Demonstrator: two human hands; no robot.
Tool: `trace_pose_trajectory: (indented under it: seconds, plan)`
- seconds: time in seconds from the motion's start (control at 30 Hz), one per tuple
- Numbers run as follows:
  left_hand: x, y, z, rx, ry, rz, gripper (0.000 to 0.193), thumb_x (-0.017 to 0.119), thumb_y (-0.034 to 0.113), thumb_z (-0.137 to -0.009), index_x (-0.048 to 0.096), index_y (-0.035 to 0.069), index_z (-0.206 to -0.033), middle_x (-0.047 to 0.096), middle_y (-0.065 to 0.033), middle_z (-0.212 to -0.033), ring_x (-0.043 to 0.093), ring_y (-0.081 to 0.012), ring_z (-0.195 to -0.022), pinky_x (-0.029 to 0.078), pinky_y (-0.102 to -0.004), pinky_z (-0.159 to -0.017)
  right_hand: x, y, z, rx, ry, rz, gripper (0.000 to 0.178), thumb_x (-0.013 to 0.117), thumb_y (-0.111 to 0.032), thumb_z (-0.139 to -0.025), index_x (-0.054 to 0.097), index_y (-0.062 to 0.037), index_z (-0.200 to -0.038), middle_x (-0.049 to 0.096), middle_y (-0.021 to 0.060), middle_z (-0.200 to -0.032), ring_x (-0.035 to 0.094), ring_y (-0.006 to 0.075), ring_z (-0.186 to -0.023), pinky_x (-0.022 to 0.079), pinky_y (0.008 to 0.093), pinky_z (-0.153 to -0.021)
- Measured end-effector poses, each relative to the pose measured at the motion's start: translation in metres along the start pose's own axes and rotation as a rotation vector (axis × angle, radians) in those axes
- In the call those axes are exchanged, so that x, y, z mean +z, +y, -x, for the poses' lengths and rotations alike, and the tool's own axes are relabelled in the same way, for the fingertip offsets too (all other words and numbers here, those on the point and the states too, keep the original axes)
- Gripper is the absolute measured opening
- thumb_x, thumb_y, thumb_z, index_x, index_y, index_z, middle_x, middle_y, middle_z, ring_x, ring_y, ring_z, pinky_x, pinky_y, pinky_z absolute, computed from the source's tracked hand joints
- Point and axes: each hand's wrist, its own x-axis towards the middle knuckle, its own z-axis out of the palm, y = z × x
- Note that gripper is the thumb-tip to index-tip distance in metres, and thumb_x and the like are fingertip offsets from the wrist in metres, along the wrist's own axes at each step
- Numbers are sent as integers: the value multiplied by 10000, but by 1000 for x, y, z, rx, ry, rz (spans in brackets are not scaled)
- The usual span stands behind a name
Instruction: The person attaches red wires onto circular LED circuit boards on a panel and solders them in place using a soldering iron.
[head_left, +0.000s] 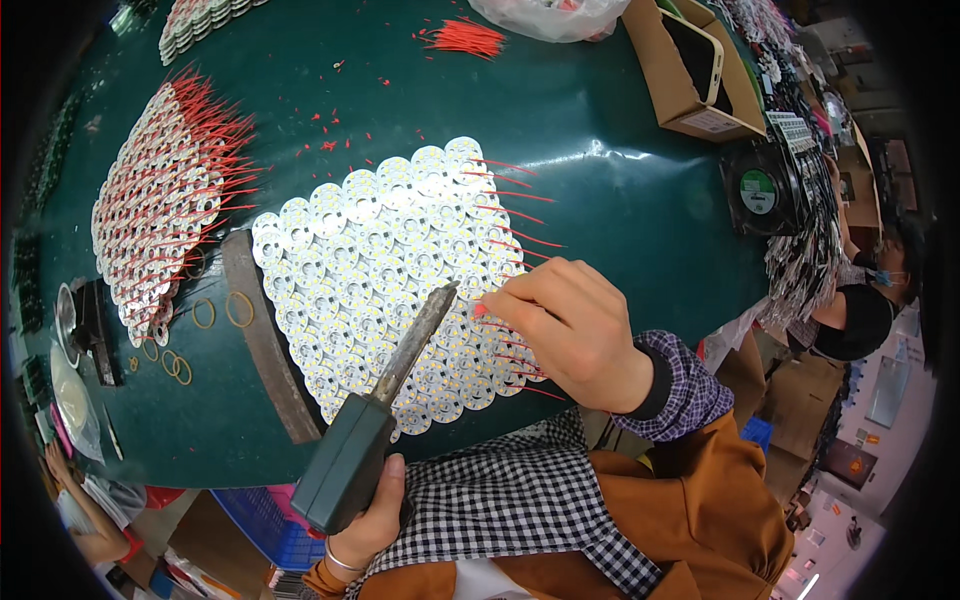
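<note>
A panel of round white LED boards (395,200) lies on the green table in front of me, with red wires (535,243) sticking out from its right edge. My left hand (378,512) is wrapped round the dark handle of a soldering iron (345,462). The iron's worn metal tip reaches over the right part of the panel, close to my right fingertips. Thumb and fingers of my right hand (580,325) are pinched at the panel's right side, with a bit of red wire at their tips. The hand hides some boards and wires there.
A dark flat bar (268,335) lies along the panel's left edge, near several rubber bands (240,309). Another wired LED panel (160,210) is farther left. Loose red wires (467,38), a cardboard box (690,75) and a black fan (762,190) stand beyond. Other people are nearby.
</note>
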Motion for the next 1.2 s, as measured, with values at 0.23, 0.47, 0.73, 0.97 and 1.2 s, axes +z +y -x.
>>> trace_pose_trajectory:
  seconds: [0.23,0.47,0.73,0.97,1.2]
  plan:
    - [3,-1,-4,61,-7,11,389,692,-48,-871,636,-1,-1252,687,-72,-1107,593,-76,-733,483,-221,-616,11,4,1,-18,23,31,264,705,-37,-713,698,-23,-976,646,52,-871,621,201,-732,465,329,-617]
    - [-2,-13,-4,27,-32,-47,379,723,-29,-865,649,-3,-1236,692,-72,-1112,625,-95,-840,515,-238,-686,16,8,4,-23,-32,70,241,649,-79,-760,663,-1,-988,608,64,-886,607,219,-810,465,331,-683]
    - [1,0,-11,16,-62,-84,330,744,-9,-860,672,-17,-1182,697,-74,-1044,637,-118,-862,532,-270,-739,15,2,1,-4,-19,90,243,685,-65,-742,690,-11,-980,641,61,-885,624,203,-749,484,319,-632]
    - [7,4,-17,-9,4,-77,192,736,-1,-808,704,-56,-989,681,-120,-827,640,-194,-655,509,-302,-597,18,2,1,3,-18,102,259,692,-61,-730,685,-2,-982,641,73,-890,628,215,-751,507,316,-620]
    - [-3,-13,6,67,15,-58,308,705,-58,-856,646,-24,-1157,667,-62,-967,577,-80,-692,471,-238,-599,15,-1,-1,18,-31,105,256,707,-48,-723,685,1,-973,637,71,-881,627,215,-748,512,313,-615]
